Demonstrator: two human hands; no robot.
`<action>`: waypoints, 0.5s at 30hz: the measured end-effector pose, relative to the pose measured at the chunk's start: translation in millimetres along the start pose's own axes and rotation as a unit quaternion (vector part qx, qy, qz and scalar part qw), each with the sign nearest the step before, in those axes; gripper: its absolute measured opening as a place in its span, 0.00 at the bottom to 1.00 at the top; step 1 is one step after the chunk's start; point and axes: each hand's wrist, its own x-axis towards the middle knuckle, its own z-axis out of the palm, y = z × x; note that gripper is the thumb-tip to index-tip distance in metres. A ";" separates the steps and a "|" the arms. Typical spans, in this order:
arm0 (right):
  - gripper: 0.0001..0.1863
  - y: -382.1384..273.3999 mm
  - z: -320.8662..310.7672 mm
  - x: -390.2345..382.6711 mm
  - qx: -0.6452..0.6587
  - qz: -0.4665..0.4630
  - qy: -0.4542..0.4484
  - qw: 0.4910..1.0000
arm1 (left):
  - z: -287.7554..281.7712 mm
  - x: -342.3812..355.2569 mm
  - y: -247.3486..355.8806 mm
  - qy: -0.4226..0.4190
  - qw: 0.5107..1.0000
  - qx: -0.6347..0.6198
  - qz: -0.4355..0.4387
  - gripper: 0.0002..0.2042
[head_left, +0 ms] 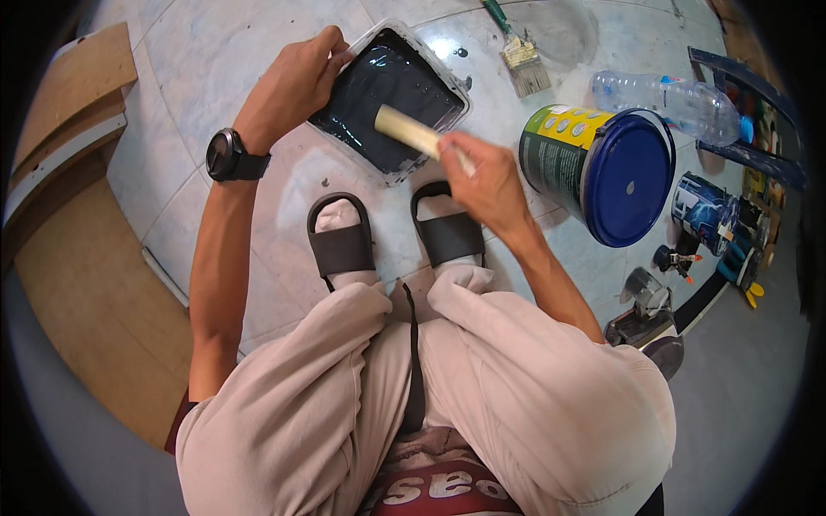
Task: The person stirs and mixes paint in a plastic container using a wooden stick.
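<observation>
A clear, squarish plastic tub (411, 178) stands on the floor beyond my feet, with dark, glossy paint (387, 73) in it. My left hand (303, 84) has its fingers closed on the tub's left rim; a black watch (231, 155) is on that wrist. In my right hand (489, 179) is a short, pale stick (408, 131), apparently wooden. It slants over the paint, its far end above the middle of the tub. Whether that end touches the paint I cannot tell. The stick is slightly blurred.
Right of the tub lies a worn paintbrush (527, 70) with a green handle. A large blue-lidded paint bucket (632, 176) is near my right forearm. Behind it are a plastic bottle (667, 105) and a smaller can (704, 206). Wooden furniture (86, 86) borders the left side.
</observation>
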 end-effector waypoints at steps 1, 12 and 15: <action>0.10 1.2 -3.6 -3.6 0.000 -0.001 0.001 1.000 | -0.7 0.3 0.2 -0.012 1.000 0.008 -0.017 0.06; 0.10 2.6 -18.1 -2.3 -0.021 0.085 0.058 0.994 | 2.3 -0.5 -1.8 0.011 1.000 -0.012 0.016 0.05; 0.11 0.4 -1.2 -0.1 0.011 0.077 0.044 0.996 | 2.4 -0.2 -2.7 0.024 0.999 -0.020 0.028 0.06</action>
